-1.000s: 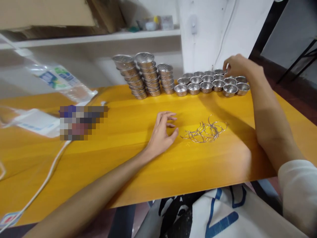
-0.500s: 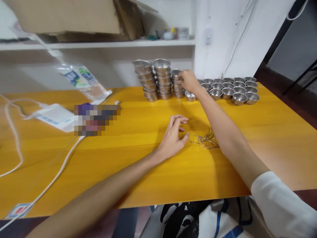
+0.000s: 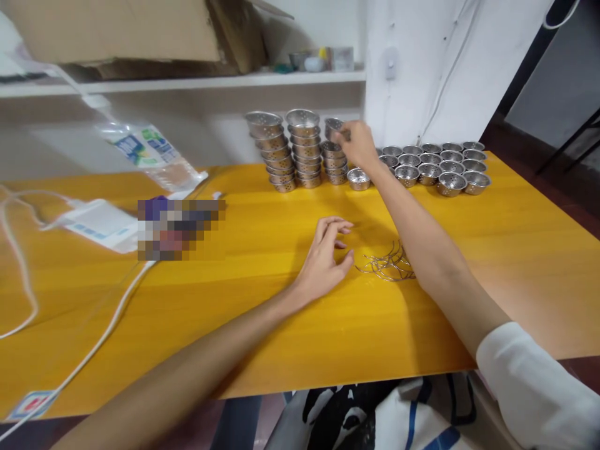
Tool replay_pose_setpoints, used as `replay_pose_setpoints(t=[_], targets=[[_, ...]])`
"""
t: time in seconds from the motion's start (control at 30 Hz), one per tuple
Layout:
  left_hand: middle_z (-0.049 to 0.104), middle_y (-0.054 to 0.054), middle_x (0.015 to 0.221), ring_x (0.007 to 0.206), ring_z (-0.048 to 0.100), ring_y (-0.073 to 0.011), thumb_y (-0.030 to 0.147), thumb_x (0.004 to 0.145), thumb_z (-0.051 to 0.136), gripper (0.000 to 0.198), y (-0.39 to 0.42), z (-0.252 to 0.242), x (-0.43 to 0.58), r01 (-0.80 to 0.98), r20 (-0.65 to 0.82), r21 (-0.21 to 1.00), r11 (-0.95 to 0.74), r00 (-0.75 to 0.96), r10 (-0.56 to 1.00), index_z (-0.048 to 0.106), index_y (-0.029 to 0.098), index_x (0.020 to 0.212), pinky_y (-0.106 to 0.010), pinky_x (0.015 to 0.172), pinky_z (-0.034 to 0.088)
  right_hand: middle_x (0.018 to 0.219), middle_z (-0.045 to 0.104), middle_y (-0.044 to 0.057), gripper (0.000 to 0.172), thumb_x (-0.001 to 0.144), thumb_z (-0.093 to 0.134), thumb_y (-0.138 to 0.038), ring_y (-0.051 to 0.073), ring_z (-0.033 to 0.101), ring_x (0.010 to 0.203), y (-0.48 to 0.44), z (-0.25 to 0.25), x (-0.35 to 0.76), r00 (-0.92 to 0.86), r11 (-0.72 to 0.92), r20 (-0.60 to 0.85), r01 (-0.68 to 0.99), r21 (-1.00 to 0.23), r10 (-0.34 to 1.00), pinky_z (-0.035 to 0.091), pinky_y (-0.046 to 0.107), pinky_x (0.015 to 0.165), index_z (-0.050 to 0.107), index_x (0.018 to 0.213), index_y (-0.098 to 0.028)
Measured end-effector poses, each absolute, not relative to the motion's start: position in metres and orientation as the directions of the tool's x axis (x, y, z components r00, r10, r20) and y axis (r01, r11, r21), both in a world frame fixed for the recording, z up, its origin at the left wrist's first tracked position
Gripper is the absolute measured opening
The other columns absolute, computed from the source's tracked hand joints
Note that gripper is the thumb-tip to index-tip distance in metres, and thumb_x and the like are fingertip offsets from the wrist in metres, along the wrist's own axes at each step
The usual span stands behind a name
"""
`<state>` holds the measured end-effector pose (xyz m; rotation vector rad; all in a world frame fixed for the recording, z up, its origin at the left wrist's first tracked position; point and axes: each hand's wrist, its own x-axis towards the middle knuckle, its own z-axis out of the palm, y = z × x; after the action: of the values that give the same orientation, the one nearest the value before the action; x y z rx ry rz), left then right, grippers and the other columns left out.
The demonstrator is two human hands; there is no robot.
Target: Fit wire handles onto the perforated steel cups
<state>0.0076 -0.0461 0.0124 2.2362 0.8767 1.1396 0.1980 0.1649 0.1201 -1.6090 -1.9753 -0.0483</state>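
Note:
My right hand (image 3: pixel 359 145) grips a small perforated metal cup (image 3: pixel 334 127) by its side, just above the shortest stack of cups (image 3: pixel 334 164). Left of that stack stand two taller stacks, a middle stack of cups (image 3: pixel 304 150) and a left stack of cups (image 3: pixel 275 153). A single perforated cup (image 3: pixel 359 180) sits on the table below my right hand. My left hand (image 3: pixel 328 256) hovers over or rests on the table with fingers apart, holding nothing. Close to its fingertips lies a loose heap of thin curved wires (image 3: pixel 387 265), partly behind my right forearm.
Rows of single metal cups (image 3: pixel 452 183) fill the table's back right. At the left are a plastic bottle (image 3: pixel 150 156), a white box-like device (image 3: pixel 100 222) and a white cable (image 3: pixel 117 319). A cardboard box (image 3: pixel 140 31) rests on the shelf (image 3: pixel 187 84) behind the yellow table (image 3: pixel 262 350).
My right hand has lifted the top cup slightly up off the shortest stack. The left hand keeps its pose, and the view has shifted a little.

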Motion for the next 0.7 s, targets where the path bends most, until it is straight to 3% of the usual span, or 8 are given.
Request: replay_pose_setpoints(t=[0.17,0.27,0.33,0.4,0.53,0.63,0.7], targets=[[0.050,-0.012,0.144,0.129,0.067,-0.0248,0.012,0.095,0.068,0.046,-0.044,0.009,0.008,0.316,0.523,0.709,-0.631,0.365,0.770,0.058,0.027,0.138,-0.038,0.092,0.071,0.137,0.076,0.014,0.035,0.117,0.049,-0.029,0.026,0.064,0.130,0.139,0.163,0.214,-0.008,0.239,0.474,0.871,-0.429,0.881,0.049,0.038,0.115,0.073,0.134,-0.010],[0.046,-0.014,0.150,0.135,0.066,-0.0271,0.021,0.096,0.071,0.050,-0.038,0.004,0.006,0.271,0.504,0.782,-0.561,0.253,0.826,0.052,0.028,0.142,-0.037,0.091,0.070,0.113,0.079,0.010,0.024,0.110,0.066,-0.027,0.028,0.071,0.115,0.102,0.203,0.229,-0.121,0.334,0.461,0.847,-0.413,0.879,0.055,0.042,0.105,0.081,0.116,-0.010],[0.045,-0.015,0.156,0.139,0.066,-0.0291,0.030,0.096,0.076,0.057,-0.032,0.002,0.005,0.181,0.455,0.850,-0.495,0.223,0.862,0.046,0.031,0.145,-0.041,0.096,0.070,0.097,0.077,0.008,0.015,0.102,0.074,-0.021,0.029,0.075,0.105,0.072,0.225,0.232,-0.341,0.452,0.330,0.812,-0.369,0.881,0.056,0.047,0.103,0.084,0.101,-0.009],[0.046,-0.015,0.162,0.146,0.063,-0.0324,0.038,0.095,0.081,0.067,-0.025,0.001,0.003,0.051,0.407,0.902,-0.428,0.225,0.885,0.043,0.033,0.149,-0.046,0.104,0.069,0.086,0.075,0.004,0.017,0.100,0.080,-0.025,0.027,0.075,0.098,0.046,0.237,0.223,-0.541,0.554,0.130,0.784,-0.278,0.831,0.056,0.049,0.103,0.086,0.096,-0.009],[0.048,-0.013,0.168,0.152,0.060,-0.0364,0.052,0.086,0.091,0.086,-0.015,0.009,0.000,-0.118,0.406,0.914,-0.389,0.219,0.887,0.041,0.038,0.154,-0.053,0.108,0.068,0.076,0.073,-0.001,0.014,0.096,0.086,-0.026,0.019,0.071,0.083,0.017,0.231,0.176,-0.714,0.699,-0.203,0.699,-0.153,0.670,0.057,0.039,0.090,0.087,0.093,-0.013],[0.055,-0.011,0.163,0.144,0.066,-0.0323,0.056,0.084,0.092,0.084,-0.011,0.015,-0.003,-0.087,0.424,0.905,-0.416,0.220,0.878,0.047,0.036,0.151,-0.052,0.110,0.067,0.078,0.075,0.001,0.016,0.090,0.090,-0.028,0.019,0.070,0.078,0.011,0.219,0.146,-0.676,0.683,-0.242,0.727,-0.064,0.696,0.055,0.035,0.078,0.083,0.087,-0.015],[0.063,-0.012,0.153,0.138,0.069,-0.0289,0.052,0.087,0.090,0.071,-0.010,0.015,-0.006,-0.008,0.442,0.893,-0.450,0.204,0.874,0.053,0.030,0.143,-0.050,0.115,0.064,0.082,0.076,-0.001,0.016,0.083,0.095,-0.028,0.019,0.071,0.079,0.006,0.218,0.142,-0.621,0.613,-0.140,0.784,-0.096,0.771,0.054,0.033,0.074,0.083,0.088,-0.019]])
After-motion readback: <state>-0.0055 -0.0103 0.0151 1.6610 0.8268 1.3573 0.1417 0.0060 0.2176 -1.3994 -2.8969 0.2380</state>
